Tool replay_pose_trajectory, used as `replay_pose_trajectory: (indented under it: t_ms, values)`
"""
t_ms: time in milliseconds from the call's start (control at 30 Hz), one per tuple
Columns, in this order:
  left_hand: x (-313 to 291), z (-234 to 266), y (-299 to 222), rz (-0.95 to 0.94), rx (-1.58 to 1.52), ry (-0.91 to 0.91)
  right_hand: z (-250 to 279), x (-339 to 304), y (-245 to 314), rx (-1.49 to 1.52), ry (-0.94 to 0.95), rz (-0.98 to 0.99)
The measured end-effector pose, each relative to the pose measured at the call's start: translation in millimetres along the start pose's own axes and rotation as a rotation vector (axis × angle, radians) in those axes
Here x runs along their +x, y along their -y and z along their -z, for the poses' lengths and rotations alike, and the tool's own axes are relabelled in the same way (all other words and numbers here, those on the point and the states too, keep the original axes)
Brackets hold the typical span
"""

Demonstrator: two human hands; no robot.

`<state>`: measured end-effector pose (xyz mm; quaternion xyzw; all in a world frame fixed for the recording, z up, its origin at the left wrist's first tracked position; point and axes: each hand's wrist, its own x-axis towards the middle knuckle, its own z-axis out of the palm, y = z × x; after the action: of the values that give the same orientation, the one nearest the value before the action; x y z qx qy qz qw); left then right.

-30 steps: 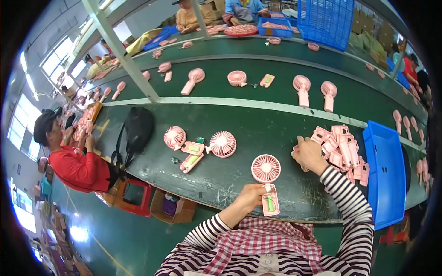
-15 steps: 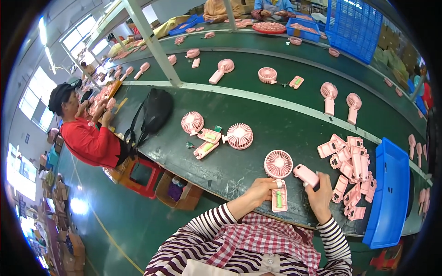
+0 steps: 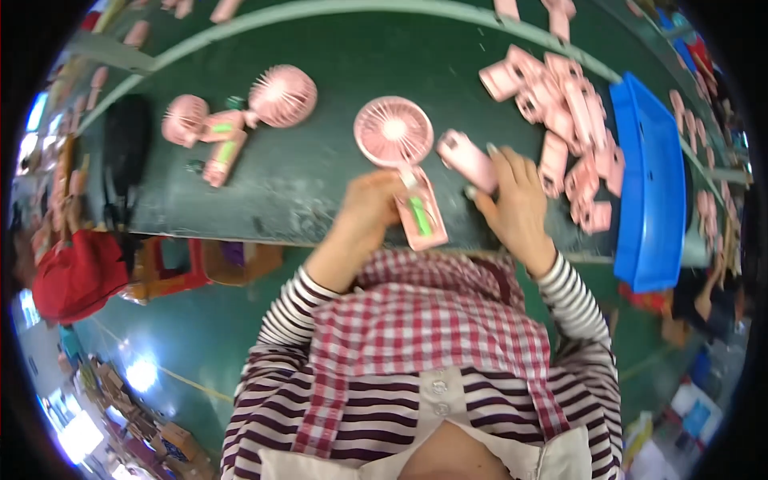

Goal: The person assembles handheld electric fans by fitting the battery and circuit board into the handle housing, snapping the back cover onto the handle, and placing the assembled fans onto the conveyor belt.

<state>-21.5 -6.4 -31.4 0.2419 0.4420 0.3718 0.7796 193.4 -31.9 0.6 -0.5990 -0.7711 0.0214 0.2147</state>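
A pink handheld fan (image 3: 393,132) stands out in the middle of the bench, its round cage away from me. The opened handle half (image 3: 430,230) below it has a bright green strip (image 3: 419,214) inside. My left hand (image 3: 368,210) is closed on the left edge of this handle, near the neck, beside a small white piece (image 3: 410,178). To the right, my right hand (image 3: 516,202) grips a separate pink handle cover (image 3: 469,160) between thumb and fingers, apart from the fan. The ends of some left fingers are hidden behind the handle.
Several loose pink handle shells (image 3: 570,112) lie piled at the right, beside a blue bin (image 3: 650,192). Two other fans (image 3: 282,96) with opened handles lie at the left. A black bag (image 3: 128,152) and a person in red (image 3: 80,276) are farther left.
The view has tipped downward, so the bench appears higher. Both hands keep their holds, and the fan and the handle cover stay side by side.
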Motion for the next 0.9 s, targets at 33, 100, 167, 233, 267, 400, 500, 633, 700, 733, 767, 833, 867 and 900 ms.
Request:
replay_pose_trajectory:
  t_ms: [33,100,167,233,267,400,500,633,700,733,767,833,867,900]
  values:
    - [-0.5,-3.6,-7.0,0.02,0.001,0.023,-1.2,2.9,-1.8,0.007,0.012,-0.003]
    - [6.1,-7.6,-10.9,0.077,0.057,0.0,-7.7,3.2,-7.8,-0.017,0.055,-0.03]
    - [10.7,-8.4,-3.6,0.098,0.029,0.013,-11.8,-0.9,-11.0,-0.021,0.075,-0.026]
    - [11.3,-8.4,-1.3,0.094,0.01,0.017,-13.5,-2.4,-11.2,-0.027,0.076,-0.022]
    - [9.2,-8.6,1.7,0.105,0.014,0.014,-13.6,-4.7,-10.7,-0.027,0.08,-0.017]
    - [2.1,-12.8,3.0,0.123,-0.001,-0.005,-11.3,-6.6,-7.5,-0.053,0.093,-0.01]
    - [-1.0,-17.0,2.5,0.124,0.01,-0.025,-9.4,-3.6,-6.7,-0.072,0.085,0.004]
    - [0.0,-16.5,2.4,0.121,-0.01,-0.02,-5.6,2.3,-3.7,-0.059,0.109,-0.074]
    - [1.1,-18.6,1.3,0.132,-0.052,-0.064,0.4,5.2,1.3,-0.029,0.093,-0.085]
    - [1.9,-18.5,0.4,0.126,-0.052,-0.065,4.6,6.3,4.9,0.0,0.082,-0.102]
    - [1.4,-18.0,0.3,0.13,-0.061,-0.052,10.3,6.3,10.0,-0.001,0.082,-0.098]
    - [1.8,-17.0,-0.2,0.133,-0.073,-0.039,22.5,7.1,20.8,0.109,0.134,-0.145]
    - [1.5,-16.5,-0.4,0.123,-0.087,-0.033,27.5,7.3,26.0,0.156,0.146,-0.147]
    - [1.2,-15.9,-0.4,0.113,-0.101,-0.027,31.2,6.9,30.9,0.157,0.15,-0.143]
